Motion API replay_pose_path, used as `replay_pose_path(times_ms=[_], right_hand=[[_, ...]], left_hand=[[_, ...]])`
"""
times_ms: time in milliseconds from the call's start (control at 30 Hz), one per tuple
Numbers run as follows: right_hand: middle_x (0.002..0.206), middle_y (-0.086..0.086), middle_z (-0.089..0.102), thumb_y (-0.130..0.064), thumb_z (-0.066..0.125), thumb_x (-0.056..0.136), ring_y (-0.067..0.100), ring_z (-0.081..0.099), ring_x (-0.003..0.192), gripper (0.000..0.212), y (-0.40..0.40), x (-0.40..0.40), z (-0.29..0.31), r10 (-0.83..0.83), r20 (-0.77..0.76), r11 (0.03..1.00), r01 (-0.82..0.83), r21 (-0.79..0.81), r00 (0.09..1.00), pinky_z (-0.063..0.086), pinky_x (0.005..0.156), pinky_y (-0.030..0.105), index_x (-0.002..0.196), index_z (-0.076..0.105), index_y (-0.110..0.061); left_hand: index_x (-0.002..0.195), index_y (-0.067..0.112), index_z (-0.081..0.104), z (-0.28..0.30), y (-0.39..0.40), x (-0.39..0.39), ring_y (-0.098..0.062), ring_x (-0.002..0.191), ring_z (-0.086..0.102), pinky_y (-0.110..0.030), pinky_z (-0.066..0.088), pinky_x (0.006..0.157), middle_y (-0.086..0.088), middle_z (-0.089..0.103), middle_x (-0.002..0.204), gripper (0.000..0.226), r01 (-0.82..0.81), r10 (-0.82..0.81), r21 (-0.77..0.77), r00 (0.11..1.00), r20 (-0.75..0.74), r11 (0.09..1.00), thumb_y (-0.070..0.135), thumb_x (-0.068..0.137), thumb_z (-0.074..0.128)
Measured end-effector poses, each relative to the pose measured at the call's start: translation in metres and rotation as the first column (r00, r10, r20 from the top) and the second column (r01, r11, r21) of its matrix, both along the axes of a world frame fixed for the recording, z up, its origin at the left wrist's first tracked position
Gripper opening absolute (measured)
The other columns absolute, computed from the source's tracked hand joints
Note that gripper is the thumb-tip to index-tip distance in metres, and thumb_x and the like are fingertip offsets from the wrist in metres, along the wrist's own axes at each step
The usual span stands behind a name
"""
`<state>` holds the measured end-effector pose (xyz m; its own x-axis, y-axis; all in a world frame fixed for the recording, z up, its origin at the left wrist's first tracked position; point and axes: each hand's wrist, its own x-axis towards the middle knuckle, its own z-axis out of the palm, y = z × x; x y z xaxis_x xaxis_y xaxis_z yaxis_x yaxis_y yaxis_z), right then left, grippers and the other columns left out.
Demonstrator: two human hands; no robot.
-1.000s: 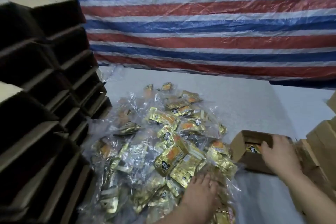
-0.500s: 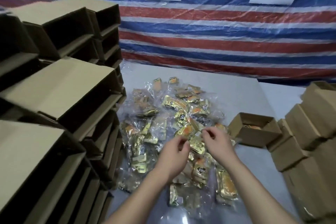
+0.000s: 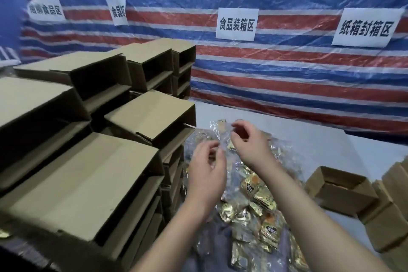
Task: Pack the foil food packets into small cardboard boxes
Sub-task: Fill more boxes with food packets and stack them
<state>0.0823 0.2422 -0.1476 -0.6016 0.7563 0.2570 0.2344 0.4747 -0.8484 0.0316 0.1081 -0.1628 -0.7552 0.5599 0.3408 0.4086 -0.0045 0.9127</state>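
Observation:
A heap of gold foil food packets (image 3: 260, 201) in clear wrappers lies on the white table (image 3: 331, 150). Both my hands are raised over the heap's far end. My left hand (image 3: 207, 172) has thumb and forefinger curled together, and my right hand (image 3: 249, 143) is curled just beyond it. A crinkled clear plastic wrapper (image 3: 220, 132) spans between their fingertips, pinched from both sides. A small open cardboard box (image 3: 326, 192) stands to the right of the heap, apart from both hands, with a packet dimly visible inside.
Tall stacks of empty cardboard boxes (image 3: 92, 172) fill the left side, their open sides facing the heap. More small boxes (image 3: 393, 216) are stacked at the right edge. A red, white and blue striped tarp (image 3: 287, 68) with paper signs forms the back wall.
My right hand left the open box and joined my left over the heap. Both hands then rose towards the heap's far end, and my view swung up and left.

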Motion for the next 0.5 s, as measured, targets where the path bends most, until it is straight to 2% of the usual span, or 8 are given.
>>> replay_pose_path(times_ms=[33,100,167,267,367,500], right_hand=[[0.107,-0.019,0.061,-0.023,0.063,0.094,-0.006,0.059,0.099,0.027,-0.003,-0.02,0.011,0.057,0.01,0.998,-0.057,0.031,0.998,0.044,0.079,0.003,0.12,0.06,-0.033],[0.13,-0.005,0.055,-0.02,0.062,0.093,0.01,0.053,0.118,0.046,-0.01,-0.059,0.03,0.134,0.083,0.984,-0.143,0.105,0.987,0.043,0.099,0.022,0.138,0.051,-0.027],[0.147,0.003,0.044,-0.017,0.061,0.092,0.019,0.044,0.132,0.059,-0.014,-0.091,0.042,0.18,0.169,0.968,-0.205,0.148,0.969,0.035,0.105,0.028,0.147,0.041,-0.024],[0.153,0.008,0.037,-0.009,0.061,0.091,0.025,0.039,0.139,0.066,-0.011,-0.127,0.05,0.194,0.315,0.942,-0.266,0.206,0.929,0.033,0.111,0.031,0.151,0.038,-0.023],[0.15,0.008,0.041,-0.001,0.058,0.09,0.028,0.041,0.137,0.067,-0.003,-0.149,0.049,0.186,0.438,0.929,-0.302,0.213,0.88,0.039,0.11,0.037,0.15,0.04,-0.025],[0.131,0.004,0.061,0.0,0.054,0.091,0.025,0.055,0.123,0.051,0.008,-0.158,0.043,0.221,0.349,0.941,-0.294,0.17,0.911,0.044,0.092,0.03,0.135,0.059,-0.026]], left_hand=[[0.111,0.03,0.059,0.005,-0.004,-0.007,0.002,0.106,0.054,-0.018,0.045,0.092,0.014,0.056,0.114,0.017,-0.059,0.059,0.006,0.998,-0.039,0.998,0.024,0.097,0.052],[0.128,0.019,0.055,0.012,-0.011,-0.021,-0.006,0.126,0.044,-0.027,0.037,0.108,0.005,0.048,0.135,0.031,-0.147,0.144,-0.035,0.986,-0.085,0.988,0.024,0.097,0.051],[0.143,0.016,0.043,0.018,-0.017,-0.032,-0.01,0.139,0.03,-0.029,0.026,0.115,0.001,0.031,0.152,0.047,-0.181,0.176,-0.102,0.983,-0.062,0.978,0.03,0.098,0.048],[0.149,0.017,0.034,0.018,-0.021,-0.046,-0.013,0.144,0.023,-0.029,0.022,0.117,0.001,0.021,0.158,0.054,-0.199,0.193,-0.145,0.98,-0.056,0.969,0.032,0.099,0.046],[0.149,0.021,0.034,0.013,-0.024,-0.052,-0.008,0.142,0.025,-0.022,0.02,0.11,0.006,0.021,0.157,0.053,-0.202,0.195,-0.155,0.979,-0.061,0.967,0.033,0.098,0.045],[0.143,0.02,0.041,0.011,-0.023,-0.055,-0.004,0.136,0.03,-0.019,0.022,0.107,0.005,0.03,0.151,0.047,-0.204,0.194,-0.114,0.977,-0.089,0.972,0.029,0.097,0.048]])
